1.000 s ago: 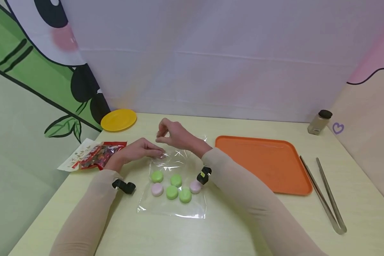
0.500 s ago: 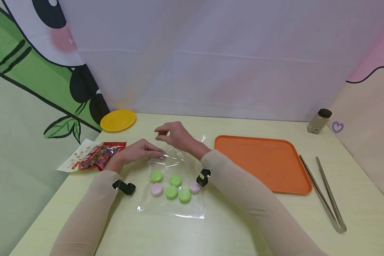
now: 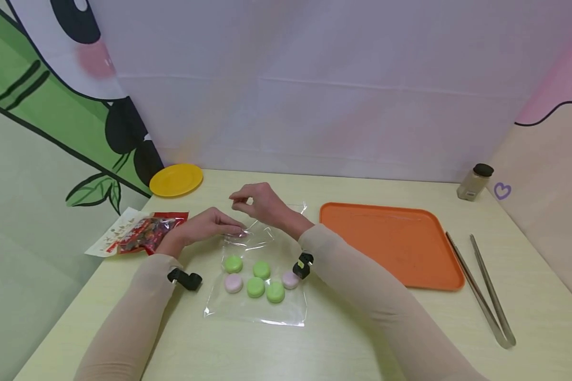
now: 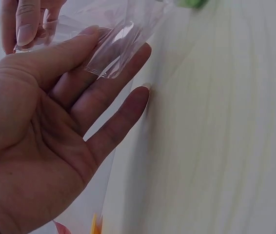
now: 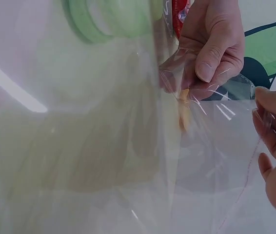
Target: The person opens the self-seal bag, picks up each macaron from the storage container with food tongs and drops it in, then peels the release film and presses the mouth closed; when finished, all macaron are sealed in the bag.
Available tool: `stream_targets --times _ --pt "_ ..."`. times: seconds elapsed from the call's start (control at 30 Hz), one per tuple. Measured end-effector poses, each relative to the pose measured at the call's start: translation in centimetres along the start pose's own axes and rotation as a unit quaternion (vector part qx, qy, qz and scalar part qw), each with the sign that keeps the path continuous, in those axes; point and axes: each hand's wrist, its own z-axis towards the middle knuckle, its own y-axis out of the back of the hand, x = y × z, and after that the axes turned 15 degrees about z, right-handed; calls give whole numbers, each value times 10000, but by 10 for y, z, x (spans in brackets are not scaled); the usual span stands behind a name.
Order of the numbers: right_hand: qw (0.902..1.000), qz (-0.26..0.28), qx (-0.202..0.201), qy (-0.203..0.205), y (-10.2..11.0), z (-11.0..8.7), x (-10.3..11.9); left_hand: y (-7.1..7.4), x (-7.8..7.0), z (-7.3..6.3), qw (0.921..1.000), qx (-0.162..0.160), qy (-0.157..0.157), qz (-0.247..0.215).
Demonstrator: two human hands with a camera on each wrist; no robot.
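Observation:
A clear plastic bag (image 3: 286, 309) lies on the table with several macarons inside, green ones (image 3: 275, 292) and lilac ones (image 3: 233, 283). My left hand (image 3: 205, 225) pinches the film near the bag's upper left corner between thumb and index finger; in the left wrist view its other fingers (image 4: 108, 126) stretch out loosely. Just above it, my right hand (image 3: 264, 203) pinches the far edge of the bag's flap, and the film (image 5: 216, 156) spreads between both hands in the right wrist view. The right forearm hides part of the bag's right side.
An orange tray (image 3: 391, 248) lies to the right, with metal tongs (image 3: 491, 296) beside it. A small jar (image 3: 475, 182) with a black lid stands at the back right. At the left are a red candy packet (image 3: 148, 233) and a yellow plate (image 3: 176, 180).
My right hand has come down slightly toward the left hand, its fingers lower and pointing more to the left. The left hand, the bag and the macarons stay put.

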Motion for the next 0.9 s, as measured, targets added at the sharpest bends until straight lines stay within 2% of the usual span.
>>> stream_targets --times 0.37,0.7,0.9 --pt "9997 -211 66 -35 -3 -1 -2 2 1 0 10000 20 62 -10" --pt "9998 34 79 -172 -4 -3 -3 3 1 0 10000 28 57 -22" --pt "9999 89 -37 -76 -6 -4 -4 2 -1 0 10000 21 71 -48"
